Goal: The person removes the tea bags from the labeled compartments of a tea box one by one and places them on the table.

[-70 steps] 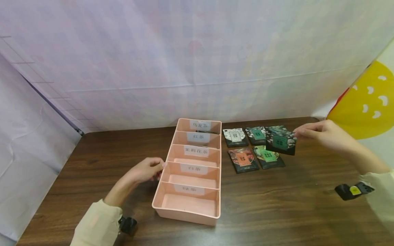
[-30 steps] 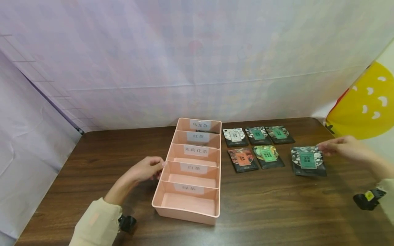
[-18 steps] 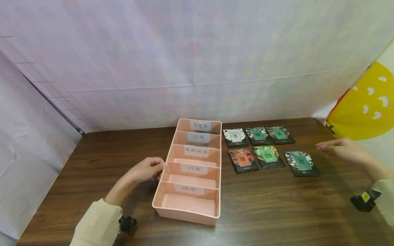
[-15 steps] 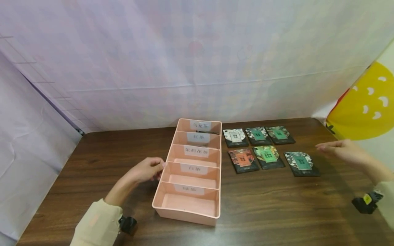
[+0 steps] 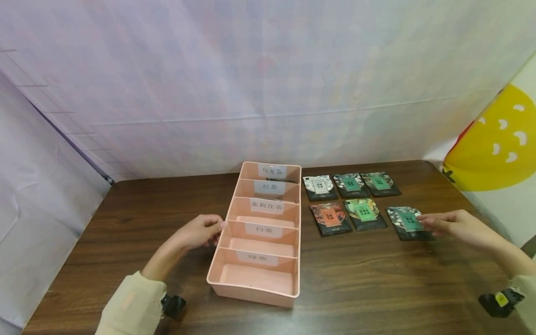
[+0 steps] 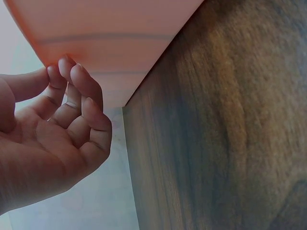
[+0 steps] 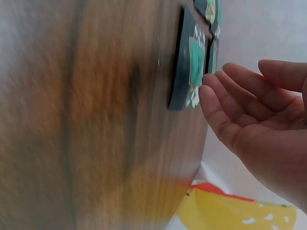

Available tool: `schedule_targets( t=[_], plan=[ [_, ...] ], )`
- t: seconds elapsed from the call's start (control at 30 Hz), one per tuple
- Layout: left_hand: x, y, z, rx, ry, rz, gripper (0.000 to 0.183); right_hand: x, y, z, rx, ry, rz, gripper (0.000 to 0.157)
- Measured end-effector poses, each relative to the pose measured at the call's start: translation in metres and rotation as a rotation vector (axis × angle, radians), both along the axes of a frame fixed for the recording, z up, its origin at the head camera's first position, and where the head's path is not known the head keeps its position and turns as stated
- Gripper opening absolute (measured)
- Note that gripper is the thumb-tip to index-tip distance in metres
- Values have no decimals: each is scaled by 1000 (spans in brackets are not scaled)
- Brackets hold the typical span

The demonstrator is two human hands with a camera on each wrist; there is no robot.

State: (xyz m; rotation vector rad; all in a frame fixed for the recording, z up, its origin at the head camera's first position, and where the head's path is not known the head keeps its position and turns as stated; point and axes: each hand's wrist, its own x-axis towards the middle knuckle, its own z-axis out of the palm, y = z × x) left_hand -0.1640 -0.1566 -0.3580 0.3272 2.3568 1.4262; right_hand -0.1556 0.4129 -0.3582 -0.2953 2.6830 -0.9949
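"What are the fingers of the right hand (image 5: 458, 227) doing?"

"Pinching nothing. They're loosely bent and close together, with the thumb held apart from them."

"And where's the teal packet (image 5: 403, 222)?"

"Flat on the table (image 5: 356, 279), right at the fingertips, which reach over its right side. Whether they touch it, I can't tell."

"The left hand (image 5: 202, 230)?"

"Thumb and forefinger pinch the left rim of the tray (image 5: 253, 295), near its middle; the other fingers curl beside the outer wall."

"What's next to the teal packet?"

"On its left, a lime packet (image 5: 365, 214), then an orange packet (image 5: 331, 217) nearer the tray. Behind those runs a row: a white packet (image 5: 320, 187) by the tray, then two green packets (image 5: 351, 184) (image 5: 380, 183)."

"And the tray itself?"

"Five labelled compartments in a line, with something dark (image 5: 282, 180) showing in the farthest."

"Beyond that?"

"A pale cloth (image 5: 201, 93) behind the table, and a yellow cloth (image 5: 500, 149) at the right."
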Motion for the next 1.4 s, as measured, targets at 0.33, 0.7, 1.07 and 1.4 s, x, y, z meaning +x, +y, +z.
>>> schedule_targets(
  t=[0.33, 0.7, 1.07, 1.4],
  plan=[
    [-1, -1, -3, 1, -8, 2, 21, 8, -12, -9, 4, -12, 4, 40],
    [-1, -1, -2, -2, 7, -6, 21, -2, -15, -15, 71, 33, 9, 39],
    [-2, -1, -3, -10, 11, -2, 20, -14, -23, -16, 91, 16, -12, 39],
    [-2, -1, -3, -8, 9, -3, 21, -19, -24, -16, 83, 58, 1, 34]
  ],
)
